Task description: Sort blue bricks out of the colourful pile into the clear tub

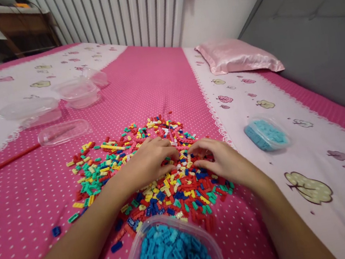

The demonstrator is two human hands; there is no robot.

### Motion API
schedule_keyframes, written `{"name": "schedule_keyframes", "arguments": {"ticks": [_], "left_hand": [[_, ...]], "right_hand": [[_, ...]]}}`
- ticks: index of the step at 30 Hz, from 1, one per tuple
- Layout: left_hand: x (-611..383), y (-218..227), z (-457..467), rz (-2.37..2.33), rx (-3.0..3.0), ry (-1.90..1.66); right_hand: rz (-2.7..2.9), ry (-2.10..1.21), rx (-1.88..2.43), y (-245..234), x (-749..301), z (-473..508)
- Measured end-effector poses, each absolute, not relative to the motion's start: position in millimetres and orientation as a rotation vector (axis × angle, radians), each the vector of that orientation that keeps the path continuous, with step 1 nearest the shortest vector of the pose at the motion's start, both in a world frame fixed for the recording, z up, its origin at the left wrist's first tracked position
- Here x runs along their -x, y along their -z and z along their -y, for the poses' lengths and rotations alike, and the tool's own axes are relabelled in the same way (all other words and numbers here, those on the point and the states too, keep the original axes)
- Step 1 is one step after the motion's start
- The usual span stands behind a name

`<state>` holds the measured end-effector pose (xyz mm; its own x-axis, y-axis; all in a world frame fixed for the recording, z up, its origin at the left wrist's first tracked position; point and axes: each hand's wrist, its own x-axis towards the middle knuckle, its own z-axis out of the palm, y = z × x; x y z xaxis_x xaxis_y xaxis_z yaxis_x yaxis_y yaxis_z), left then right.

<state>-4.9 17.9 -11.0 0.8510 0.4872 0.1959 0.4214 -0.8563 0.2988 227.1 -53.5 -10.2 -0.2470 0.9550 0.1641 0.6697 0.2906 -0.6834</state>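
A spread-out pile of small plastic building bricks (168, 190) in red, yellow, green, blue, white and pink lies on the bed. My left hand (151, 160) reaches into the middle of it, fingers bent and thumb apart from them, with bricks showing in the gap. Facing it from the other side, my right hand (217, 159) touches the pile with thumb and forefinger spread. No brick can be made out in either hand. Close to me, between my forearms, a clear plastic tub (221, 254) holds many light blue bricks (172, 255).
A lidded tub of light blue bricks (265, 134) stands at the right. Clear containers (78, 91) and a lid (64, 132) lie at the left, near a red stick (5, 162). A pink pillow (239, 56) lies by the grey headboard (315, 26); a radiator (116, 14) is behind.
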Motion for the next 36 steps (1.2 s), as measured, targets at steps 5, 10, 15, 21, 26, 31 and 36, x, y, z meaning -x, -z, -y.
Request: {"name": "schedule_keyframes", "arguments": {"ticks": [5,10,15,21,26,31,36], "left_hand": [[1,2,-9,-0.701,-2.803,-0.455],[-7,3,1,-0.577,-2.813,-0.419],[-13,10,3,-0.503,-2.82,-0.479],[-9,5,3,-0.557,-2.828,-0.444],[-10,1,5,-0.365,-2.849,-0.391],[-16,4,5,-0.382,-2.864,-0.365],[-13,3,2,-0.374,-2.741,-0.411]], "right_hand": [[2.034,-0.625,1.497,2,-232,60],[2.13,-0.645,1.612,11,-217,63],[2.161,-0.639,1.526,12,-219,62],[2.14,-0.696,1.544,10,-222,63],[2.237,-0.735,1.503,13,-223,64],[2.265,-0.711,1.544,15,-225,62],[2.311,-0.561,1.61,13,-222,64]]}}
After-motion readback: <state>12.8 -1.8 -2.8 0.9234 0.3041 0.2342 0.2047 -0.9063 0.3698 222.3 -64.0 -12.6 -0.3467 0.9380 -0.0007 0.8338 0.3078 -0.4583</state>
